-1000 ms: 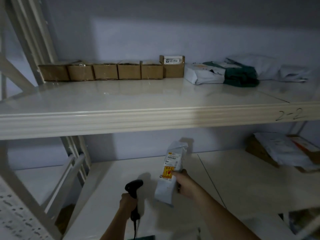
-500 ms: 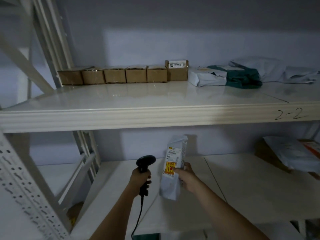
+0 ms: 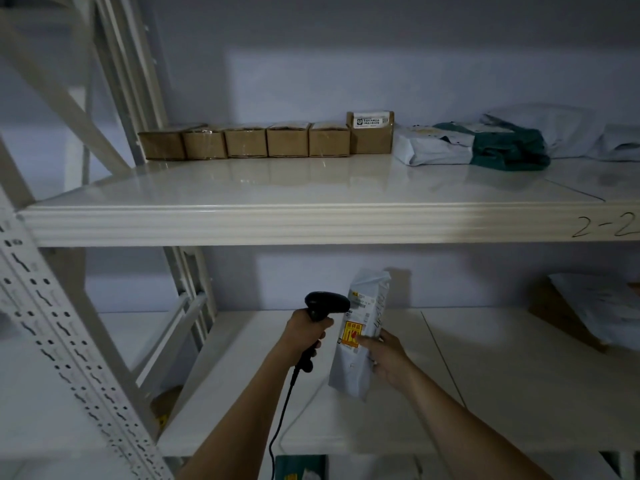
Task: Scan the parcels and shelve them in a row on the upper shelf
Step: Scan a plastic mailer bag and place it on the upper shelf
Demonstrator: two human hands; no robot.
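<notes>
My right hand (image 3: 386,358) grips a white bag parcel (image 3: 353,368) upright over the lower shelf (image 3: 485,393); its label and a yellow-red sticker face left. My left hand (image 3: 304,336) holds a black corded barcode scanner (image 3: 325,303), its head right against the parcel's label. On the upper shelf (image 3: 277,192) a row of several brown cardboard boxes (image 3: 266,142) stands along the back wall. To their right lie a white bag (image 3: 433,147), a dark green bag (image 3: 509,148) and more white bags (image 3: 554,129).
A slotted white upright (image 3: 69,362) and diagonal braces (image 3: 52,88) stand at the left. More parcels in a brown box (image 3: 588,313) lie at the right of the lower shelf. "2-2" is written on the upper shelf's front edge (image 3: 606,226).
My left hand has raised the scanner and brought it right up to the parcel's label. The parcel stays upright in my right hand. The view has shifted left and closer.
</notes>
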